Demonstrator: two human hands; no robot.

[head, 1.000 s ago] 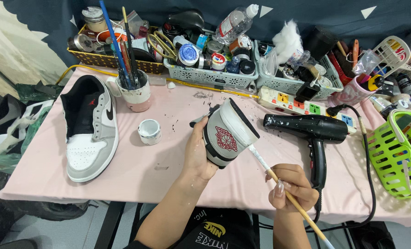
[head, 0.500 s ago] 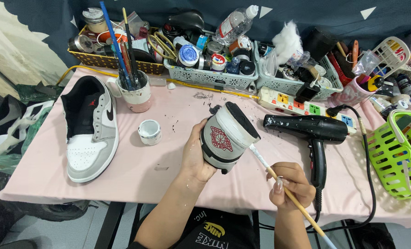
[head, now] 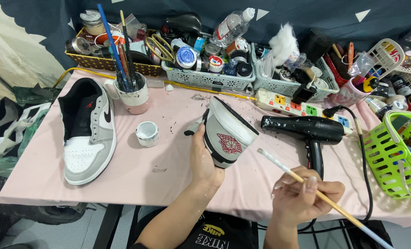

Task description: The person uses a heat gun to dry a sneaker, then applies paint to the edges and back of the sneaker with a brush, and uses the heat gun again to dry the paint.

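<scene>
Head view: sneaker point(head: 227, 137) toe behind left hand point(head: 202, 159).

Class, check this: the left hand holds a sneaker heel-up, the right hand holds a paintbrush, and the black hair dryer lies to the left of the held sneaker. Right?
Not quite. The head view shows the black hair dryer to the right of the held sneaker, not the left. The left hand does hold it, and the right hand holds the paintbrush.

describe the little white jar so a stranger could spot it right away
On the pink table, look between the grey and white sneaker lying flat and the left hand. The jar stands just below the brush mug: small, round, white, open-topped, with nothing in it.
</scene>
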